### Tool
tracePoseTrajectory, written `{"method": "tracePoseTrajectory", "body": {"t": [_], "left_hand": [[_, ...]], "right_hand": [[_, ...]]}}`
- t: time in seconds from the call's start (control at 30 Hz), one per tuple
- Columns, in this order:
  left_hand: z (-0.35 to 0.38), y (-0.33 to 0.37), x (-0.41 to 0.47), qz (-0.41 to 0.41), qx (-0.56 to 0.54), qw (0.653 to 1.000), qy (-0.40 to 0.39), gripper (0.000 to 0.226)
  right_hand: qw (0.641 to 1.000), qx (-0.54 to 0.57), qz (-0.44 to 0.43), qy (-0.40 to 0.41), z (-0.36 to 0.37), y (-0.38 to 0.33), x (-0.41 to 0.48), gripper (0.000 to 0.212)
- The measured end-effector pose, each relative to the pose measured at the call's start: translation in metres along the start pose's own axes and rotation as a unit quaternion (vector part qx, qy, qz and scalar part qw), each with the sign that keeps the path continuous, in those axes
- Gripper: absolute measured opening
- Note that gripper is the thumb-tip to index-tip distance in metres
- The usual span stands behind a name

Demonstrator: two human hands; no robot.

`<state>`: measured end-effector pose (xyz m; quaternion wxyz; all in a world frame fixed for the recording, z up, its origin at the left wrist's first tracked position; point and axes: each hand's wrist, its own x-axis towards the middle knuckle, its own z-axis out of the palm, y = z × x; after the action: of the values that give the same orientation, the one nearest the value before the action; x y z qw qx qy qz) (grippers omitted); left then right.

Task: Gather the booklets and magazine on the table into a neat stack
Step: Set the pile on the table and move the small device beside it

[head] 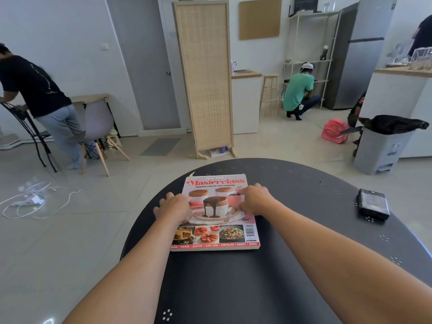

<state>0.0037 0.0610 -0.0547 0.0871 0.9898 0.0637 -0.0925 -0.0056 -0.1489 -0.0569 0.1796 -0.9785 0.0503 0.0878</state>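
A pink "Masterclass" cookbook magazine [216, 232] lies face up on the dark round table [280, 265], left of centre. A pale page corner pokes out beneath its far left corner, so other booklets seem to lie under it; they are otherwise hidden. My left hand [174, 208] clasps the magazine's left edge, fingers curled over the side. My right hand [256, 198] presses on the right edge, fingers bent onto the cover. Both hands sit at about the middle of the magazine's length.
A black phone-like device [373, 204] lies near the table's right rim. On the floor are a white cable [35, 199] at the left, a grey bin [385, 148] at the right and a rattan screen [205, 78] beyond. Three other people are in the room.
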Motion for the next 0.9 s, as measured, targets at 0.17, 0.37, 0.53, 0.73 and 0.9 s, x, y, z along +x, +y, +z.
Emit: {"method": "tracePoseTrajectory", "body": {"t": [0.17,0.37,0.53,0.73,0.9], "left_hand": [[0.003,0.002,-0.008,0.001,0.033,0.999,0.04,0.049],[0.018,0.034,-0.022,0.076,-0.017,0.991,0.108,0.056],[0.025,0.071,-0.03,0.133,-0.022,0.987,0.092,0.06],[0.039,0.092,-0.027,0.156,-0.017,0.983,0.091,0.063],[0.043,0.095,-0.021,0.168,-0.011,0.98,0.104,0.063]], "right_hand": [[0.997,0.03,-0.014,0.073,-0.011,0.023,-0.024,0.074],[0.993,0.046,0.021,0.104,-0.056,0.104,-0.05,0.079],[0.989,0.052,0.05,0.131,-0.084,0.171,-0.067,0.078],[0.988,0.028,0.1,0.114,-0.097,0.233,-0.082,0.087],[0.989,0.036,0.119,0.075,-0.104,0.258,-0.087,0.098]]}}
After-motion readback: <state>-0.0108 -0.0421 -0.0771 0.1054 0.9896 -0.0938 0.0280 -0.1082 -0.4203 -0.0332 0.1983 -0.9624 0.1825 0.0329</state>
